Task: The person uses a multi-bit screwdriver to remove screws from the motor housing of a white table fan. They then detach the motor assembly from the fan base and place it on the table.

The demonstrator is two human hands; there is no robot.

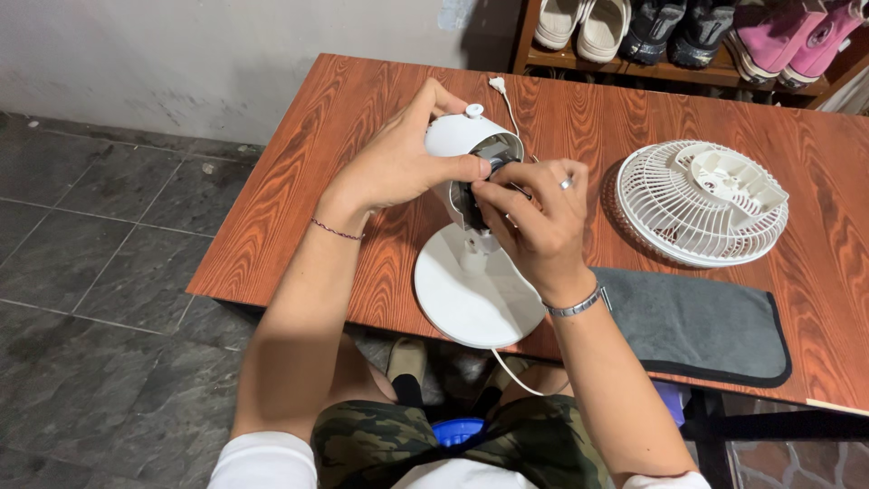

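Your left hand [398, 163] curls around the white plastic fan motor housing [457, 136], thumb pressed on its open front. The housing stands on a round white base [471, 299] near the wooden tabletop's [299, 181] front edge, its axis tilted up and pointing right. Your right hand's [534, 217] fingers pinch the dark motor part. Further right lie a white fan grille [697, 204] and a grey cloth [697, 326].

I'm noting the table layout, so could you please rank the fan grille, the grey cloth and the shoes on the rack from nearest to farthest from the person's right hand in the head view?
Measured from the right hand:
1. Grey cloth, just to its right, by the table's near edge.
2. Fan grille, further right on the table.
3. Shoes, on the rack beyond the table's far edge.
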